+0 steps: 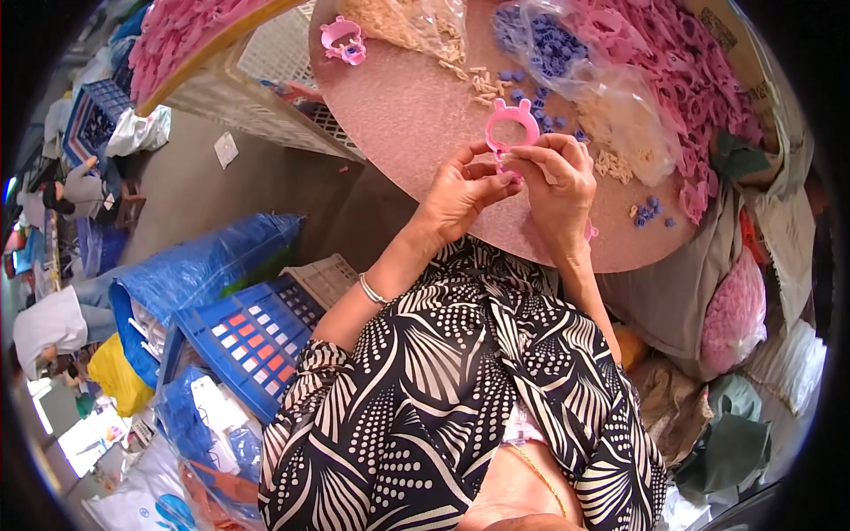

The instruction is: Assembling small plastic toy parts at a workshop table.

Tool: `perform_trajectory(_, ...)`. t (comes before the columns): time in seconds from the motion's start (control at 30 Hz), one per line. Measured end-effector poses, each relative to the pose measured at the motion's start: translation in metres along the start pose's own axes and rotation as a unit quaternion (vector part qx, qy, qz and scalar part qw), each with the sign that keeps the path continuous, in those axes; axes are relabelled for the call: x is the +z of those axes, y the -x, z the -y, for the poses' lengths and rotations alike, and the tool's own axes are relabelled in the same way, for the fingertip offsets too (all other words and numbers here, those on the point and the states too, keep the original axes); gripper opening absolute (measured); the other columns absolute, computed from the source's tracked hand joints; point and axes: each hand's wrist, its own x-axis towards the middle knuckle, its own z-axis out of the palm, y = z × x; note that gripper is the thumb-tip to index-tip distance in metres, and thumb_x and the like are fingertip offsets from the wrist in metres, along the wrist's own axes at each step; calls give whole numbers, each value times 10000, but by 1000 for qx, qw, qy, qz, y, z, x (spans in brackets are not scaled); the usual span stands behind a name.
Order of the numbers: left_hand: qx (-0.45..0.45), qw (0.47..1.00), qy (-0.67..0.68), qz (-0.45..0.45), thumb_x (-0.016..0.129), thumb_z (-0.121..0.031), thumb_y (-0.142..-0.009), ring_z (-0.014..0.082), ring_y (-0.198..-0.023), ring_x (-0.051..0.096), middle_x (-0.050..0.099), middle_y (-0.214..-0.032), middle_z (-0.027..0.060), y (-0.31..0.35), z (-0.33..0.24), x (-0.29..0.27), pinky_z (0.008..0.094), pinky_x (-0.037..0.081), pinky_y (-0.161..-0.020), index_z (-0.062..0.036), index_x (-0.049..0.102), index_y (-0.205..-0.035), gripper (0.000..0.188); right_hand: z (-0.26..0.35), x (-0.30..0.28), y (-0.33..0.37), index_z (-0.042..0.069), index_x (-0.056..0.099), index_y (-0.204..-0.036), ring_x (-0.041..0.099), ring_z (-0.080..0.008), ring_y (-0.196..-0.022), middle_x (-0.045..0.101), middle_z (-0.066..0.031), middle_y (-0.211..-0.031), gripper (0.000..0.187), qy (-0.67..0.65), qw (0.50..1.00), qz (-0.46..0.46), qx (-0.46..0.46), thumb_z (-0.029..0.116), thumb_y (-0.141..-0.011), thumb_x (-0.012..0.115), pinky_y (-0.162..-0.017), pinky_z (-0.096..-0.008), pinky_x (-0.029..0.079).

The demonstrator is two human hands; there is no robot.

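Above the near part of a round pinkish table (390, 115), my two hands meet at a pink plastic ring (513, 113) with two small rounded ears. My left hand (465, 190) pinches the lower end of the pink piece between thumb and fingers. From the other side, my right hand (562, 177) grips it just under the ring, fingers curled. The fingertips cover part of the joint, where a small pink portion hangs below. Farther left on the table sits a similar pink eared ring (333, 35) with a bit of blue in it.
Small blue parts (553, 53) and beige pegs (487, 86) spill from clear bags beyond my hands. A heap of pink parts (708, 97) covers the table's right. At left stand a cream crate (274, 62), a blue basket (239, 341) and a blue sack (204, 261).
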Motion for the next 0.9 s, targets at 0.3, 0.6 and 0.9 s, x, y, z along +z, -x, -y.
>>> perform_trajectory(0.3, 12, 1000, -5, 10, 638, 66, -857, 201, -982, 648, 655, -1021, 94, 4, 4, 3, 395, 557, -895, -90, 504, -1269, 460, 8, -2, -1, 123, 725, -886, 563, -185, -864, 613, 1, -889, 196, 132, 988, 18, -83, 162, -700, 772, -794, -345, 369)
perform_trajectory(0.6, -6, 999, 32, 11, 641, 56, -863, 231, -979, 652, 645, -1045, 112, 7, 3, 3, 396, 560, -895, -72, 520, -1235, 411, 6, -10, -3, 117, 729, -988, 597, -204, -841, 627, -53, -897, 255, 64, 997, 41, -26, 111, -735, 761, -812, -329, 399)
perform_trajectory(0.9, 27, 1000, 6, -2, 636, 57, -867, 243, -944, 669, 647, -1020, 112, 8, 9, 3, 394, 564, -892, -60, 514, -1231, 402, 17, -5, -2, 82, 715, -882, 607, -190, -793, 635, -43, -891, 102, 110, 992, 60, 5, 98, -783, 733, -742, -311, 436)
